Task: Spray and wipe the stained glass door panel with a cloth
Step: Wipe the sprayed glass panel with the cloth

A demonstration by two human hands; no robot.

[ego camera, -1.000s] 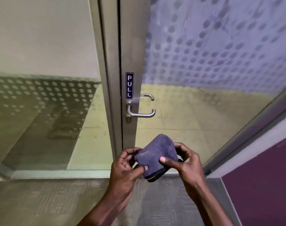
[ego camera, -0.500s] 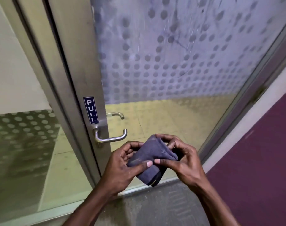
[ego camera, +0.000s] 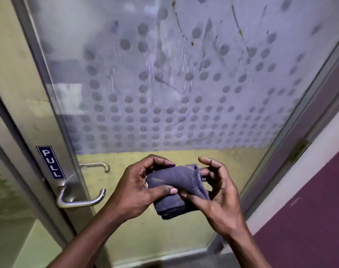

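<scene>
I note that since the previous frames the view has lifted and closed in on the door: the glass panel (ego camera: pixel 164 84) now fills the upper and centre frame, where a second ago it sat in the upper right only. The handle (ego camera: pixel 81 198) and the PULL sign (ego camera: pixel 51 162) have slid to the lower left.

Both hands remain at lower centre, working the cloth (ego camera: pixel 176 190). The left hand (ego camera: pixel 137 190) is curled around the cloth's left end, thumb pressed across its front face and fingers wrapped behind. The right hand (ego camera: pixel 217 194) has loosened compared with half a second ago: its upper fingers are now spread and lifted clear of the fabric, with only the thumb and lower fingers pinching the right fold. The cloth is still folded into a thick pad, held in front of the lower clear part of the glass and not touching it. Brownish soiling shows on its top edge.

On the panel, thin run lines and dark streaks show across the dotted frosted area at upper centre and upper right; I judge these to be spray runs over the stains, though I cannot confirm that. No spray bottle is in view.

My assessment: the cloth is being refolded and the gaze has gone to the marked area, so wiping looks imminent but has not begun.
</scene>
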